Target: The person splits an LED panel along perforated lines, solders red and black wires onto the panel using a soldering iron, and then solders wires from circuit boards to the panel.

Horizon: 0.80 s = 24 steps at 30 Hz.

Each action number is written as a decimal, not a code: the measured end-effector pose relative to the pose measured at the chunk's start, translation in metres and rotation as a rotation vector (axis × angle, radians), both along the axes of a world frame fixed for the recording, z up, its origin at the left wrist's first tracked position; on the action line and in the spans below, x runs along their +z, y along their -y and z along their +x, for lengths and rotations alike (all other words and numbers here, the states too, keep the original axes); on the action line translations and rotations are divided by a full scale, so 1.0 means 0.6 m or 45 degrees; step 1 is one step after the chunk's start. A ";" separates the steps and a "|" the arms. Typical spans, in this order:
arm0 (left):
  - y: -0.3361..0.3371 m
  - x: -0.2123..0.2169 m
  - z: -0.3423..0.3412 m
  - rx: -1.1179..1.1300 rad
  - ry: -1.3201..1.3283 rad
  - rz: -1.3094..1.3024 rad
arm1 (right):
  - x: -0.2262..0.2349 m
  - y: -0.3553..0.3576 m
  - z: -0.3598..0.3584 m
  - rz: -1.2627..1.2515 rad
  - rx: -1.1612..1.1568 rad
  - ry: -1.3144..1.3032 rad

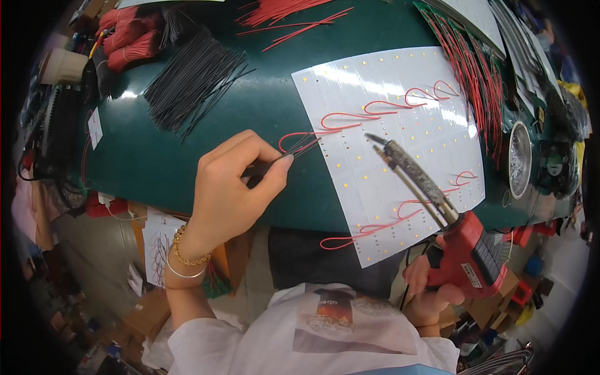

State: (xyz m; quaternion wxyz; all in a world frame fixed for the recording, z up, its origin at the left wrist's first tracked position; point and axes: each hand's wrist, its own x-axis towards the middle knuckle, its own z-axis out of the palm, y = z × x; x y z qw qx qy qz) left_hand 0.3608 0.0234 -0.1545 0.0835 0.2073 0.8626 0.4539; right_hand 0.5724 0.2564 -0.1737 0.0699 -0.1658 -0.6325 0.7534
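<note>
My left hand (pixel 232 184) is closed in a pinch around dark, thin tweezers (pixel 299 150). Their tips reach the left edge of a white circuit board sheet (pixel 359 203), dotted with small yellow components. A red wire loop (pixel 282 139) sits at the tweezers, one end on the sheet's edge. My right hand (pixel 431 284) grips a red soldering gun (pixel 472 262) by its handle. Its metal tip (pixel 375 137) hovers over the sheet, just right of the tweezers. More red wire loops (pixel 340 117) stand in a row along the upper part, and others (pixel 356 234) along the lower part.
Black wires (pixel 190 81) lie in a pile at the back left, beside red wire bundles (pixel 131 40). Loose red wires (pixel 287 12) lie at the back. On the right are boards with red wires (pixel 469 75) and a round metal bowl (pixel 520 159). The green tabletop (pixel 156 169) ends near my body.
</note>
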 end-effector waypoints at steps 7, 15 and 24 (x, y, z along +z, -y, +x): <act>0.008 -0.021 0.010 -0.079 -0.087 0.186 | 0.020 0.026 0.000 0.005 0.022 0.256; 0.003 -0.024 0.006 -0.130 -0.122 0.172 | -0.002 -0.011 0.015 0.015 0.212 0.110; 0.006 -0.019 0.006 -0.132 -0.175 0.075 | 0.003 0.009 0.005 0.011 0.146 0.075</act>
